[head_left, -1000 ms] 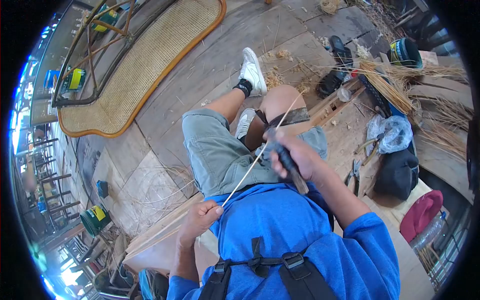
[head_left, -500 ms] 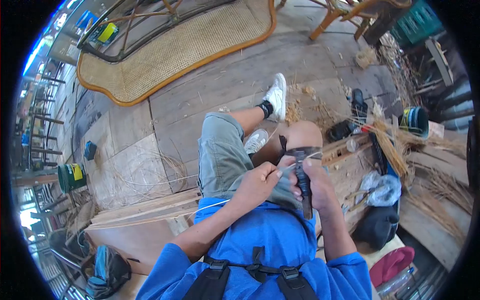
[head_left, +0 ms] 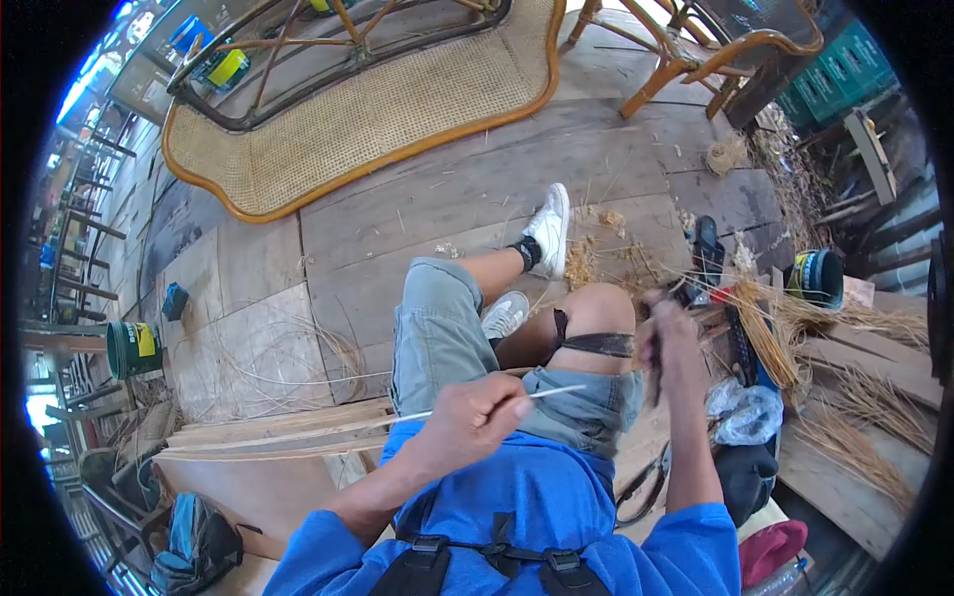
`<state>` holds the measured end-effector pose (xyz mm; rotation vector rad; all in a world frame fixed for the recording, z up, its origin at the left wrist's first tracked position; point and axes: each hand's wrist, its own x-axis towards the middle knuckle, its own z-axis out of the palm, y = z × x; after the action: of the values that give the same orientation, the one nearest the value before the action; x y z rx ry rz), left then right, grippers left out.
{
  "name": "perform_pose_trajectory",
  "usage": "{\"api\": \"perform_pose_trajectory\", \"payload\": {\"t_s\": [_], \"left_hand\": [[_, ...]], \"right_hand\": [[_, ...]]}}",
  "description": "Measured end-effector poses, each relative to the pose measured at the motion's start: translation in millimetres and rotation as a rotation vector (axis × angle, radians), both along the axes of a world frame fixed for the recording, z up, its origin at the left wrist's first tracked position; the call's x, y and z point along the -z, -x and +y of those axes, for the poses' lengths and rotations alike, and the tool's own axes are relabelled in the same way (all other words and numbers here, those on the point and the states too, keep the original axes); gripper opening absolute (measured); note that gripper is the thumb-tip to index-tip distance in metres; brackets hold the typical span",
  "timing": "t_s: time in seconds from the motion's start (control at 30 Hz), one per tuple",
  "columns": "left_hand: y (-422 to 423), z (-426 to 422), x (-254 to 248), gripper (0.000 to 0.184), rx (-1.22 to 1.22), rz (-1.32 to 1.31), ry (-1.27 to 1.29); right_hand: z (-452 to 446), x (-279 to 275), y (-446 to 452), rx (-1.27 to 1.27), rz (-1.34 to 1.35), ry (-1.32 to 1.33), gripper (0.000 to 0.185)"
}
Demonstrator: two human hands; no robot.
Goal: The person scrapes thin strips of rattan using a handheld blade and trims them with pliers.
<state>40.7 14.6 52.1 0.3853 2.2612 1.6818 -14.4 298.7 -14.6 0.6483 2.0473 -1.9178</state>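
Note:
My left hand (head_left: 471,415) is closed in front of my belly, gripping a thin pale cane strip (head_left: 558,391). One end of the strip sticks out past my fingers over my lap; the rest trails off to the left. My right hand (head_left: 678,343) is away to the right, beside my bare knee, slightly blurred. Its fingers wrap round a dark-handled knife (head_left: 653,375), mostly hidden by the hand. A dark band (head_left: 599,345) circles my leg just below the knee, with nothing lying on it.
A woven cane bench (head_left: 388,129) lies tipped ahead on the plank floor. Loose strips (head_left: 298,353) curl at left. To the right are a cane bundle (head_left: 765,338), a clear plastic bag (head_left: 745,412) and a dark green bucket (head_left: 818,278). A backpack (head_left: 197,541) sits lower left.
My right hand has moved right and forward with the knife, away from the strip and the leg band. My left hand has shifted slightly left and down, still holding the strip.

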Motion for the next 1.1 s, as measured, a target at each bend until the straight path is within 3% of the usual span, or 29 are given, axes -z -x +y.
{"api": "perform_pose_trajectory", "payload": {"t_s": [0.03,0.1,0.13,0.2,0.23,0.27,0.33,0.37,0.43,0.53,0.6,0.67,0.77,0.97,1.1], "left_hand": [[5,0,-2,0.020,0.057,0.105,-0.002],[13,20,-6,0.024,0.235,0.283,-0.105],[14,34,-8,0.027,0.324,0.365,-0.154],[8,65,-11,0.032,0.343,0.442,-0.348],[4,69,-10,0.031,0.418,0.427,-0.290],[-1,72,-9,0.030,0.491,0.410,-0.230],[-9,74,-8,0.029,0.644,0.364,-0.111],[-11,73,-8,0.026,0.609,0.348,-0.142],[-12,67,-9,0.025,0.536,0.315,-0.209],[-2,59,0,0.033,0.167,0.594,-0.013],[2,54,-1,0.033,-0.006,0.366,0.104],[4,48,2,0.030,-0.086,0.039,0.092],[10,42,6,0.023,-0.095,-0.184,-0.004],[12,25,58,0.016,-0.074,-0.011,0.005],[17,14,99,0.019,-0.079,-0.107,0.112]], "right_hand": [[-10,2,-5,-0.043,-0.045,0.097,0.023],[-51,4,-18,-0.466,-0.291,0.269,0.029],[-73,19,-30,-0.621,-0.085,0.291,0.030],[-102,25,-33,-0.790,-0.135,0.543,0.029],[-111,12,-29,-0.791,-0.400,0.769,0.027],[-116,0,-27,-0.776,-0.672,0.989,0.025],[-119,-16,-26,-0.697,-0.497,0.897,0.023],[-119,-19,-25,-0.654,-0.410,0.849,0.023],[-114,-11,-21,-0.298,-0.301,0.810,0.015],[-98,-13,-11,0.107,0.034,0.641,0.011],[-89,-23,-7,0.235,0.234,0.604,0.011],[-88,-29,-6,0.254,0.340,0.546,0.011],[-89,-40,-9,0.262,0.409,0.542,0.014],[-72,-50,-1,0.336,0.355,0.541,0.019],[-46,-64,17,0.425,0.355,0.371,0.020]]}}
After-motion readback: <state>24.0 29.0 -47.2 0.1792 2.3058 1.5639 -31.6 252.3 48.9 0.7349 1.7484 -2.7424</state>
